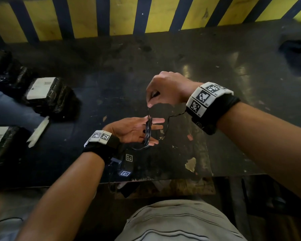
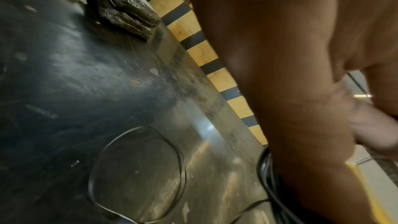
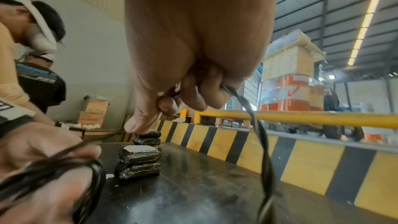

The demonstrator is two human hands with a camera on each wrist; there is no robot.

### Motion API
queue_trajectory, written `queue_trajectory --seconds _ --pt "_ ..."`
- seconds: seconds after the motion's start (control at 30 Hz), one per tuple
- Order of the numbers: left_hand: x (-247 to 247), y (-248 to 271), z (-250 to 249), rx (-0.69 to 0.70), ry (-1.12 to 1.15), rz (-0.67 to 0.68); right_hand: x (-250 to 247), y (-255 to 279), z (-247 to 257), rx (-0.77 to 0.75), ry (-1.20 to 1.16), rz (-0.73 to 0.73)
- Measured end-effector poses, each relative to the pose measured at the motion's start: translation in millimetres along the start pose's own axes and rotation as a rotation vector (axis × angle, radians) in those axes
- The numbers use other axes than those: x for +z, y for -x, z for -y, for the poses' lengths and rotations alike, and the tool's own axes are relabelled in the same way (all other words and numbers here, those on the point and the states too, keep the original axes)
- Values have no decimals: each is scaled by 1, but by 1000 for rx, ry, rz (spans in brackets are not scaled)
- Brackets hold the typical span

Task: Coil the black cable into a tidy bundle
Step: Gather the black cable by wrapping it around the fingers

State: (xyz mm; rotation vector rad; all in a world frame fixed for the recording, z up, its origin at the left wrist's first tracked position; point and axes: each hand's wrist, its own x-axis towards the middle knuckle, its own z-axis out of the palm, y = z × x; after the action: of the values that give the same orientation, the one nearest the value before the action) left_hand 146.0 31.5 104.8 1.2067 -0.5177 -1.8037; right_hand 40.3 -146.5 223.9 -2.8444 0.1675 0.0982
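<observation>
Several turns of the thin black cable [image 1: 149, 129] are wound around the straight fingers of my left hand [image 1: 137, 129], which is held palm up above the dark table [image 1: 215, 66]. Just above it, my right hand [image 1: 163, 91] pinches a strand that rises from the coil. A slack tail [image 1: 170, 119] curves toward my right wrist. In the right wrist view my right hand [image 3: 172, 101] grips the cable, the tail [image 3: 258, 134] hangs down, and the coil [image 3: 96, 173] sits on my left hand [image 3: 43, 168]. The left wrist view shows a loose loop [image 2: 137, 173] on the table.
Black wrapped blocks with white labels [image 1: 45, 94] lie at the table's left, beside a white strip [image 1: 38, 131]. A yellow-and-black striped barrier [image 1: 146, 14] runs along the far edge. A dark object [image 1: 295, 47] sits far right. Another person [image 3: 32, 40] stands to the left.
</observation>
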Motion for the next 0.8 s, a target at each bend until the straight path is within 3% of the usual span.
queue_trajectory --seconds 0.17,0.43,0.7,0.8 --pt "4 8 -2 51 136 23 3 -6 -9 29 -117 -43" --pt "19 17 -13 99 142 126 16 -15 -30 46 -274 -71" --pt "35 18 -44 324 241 342 71 12 -38 115 -393 115" --pt "39 11 -56 409 244 343 103 17 -31 109 -495 126"
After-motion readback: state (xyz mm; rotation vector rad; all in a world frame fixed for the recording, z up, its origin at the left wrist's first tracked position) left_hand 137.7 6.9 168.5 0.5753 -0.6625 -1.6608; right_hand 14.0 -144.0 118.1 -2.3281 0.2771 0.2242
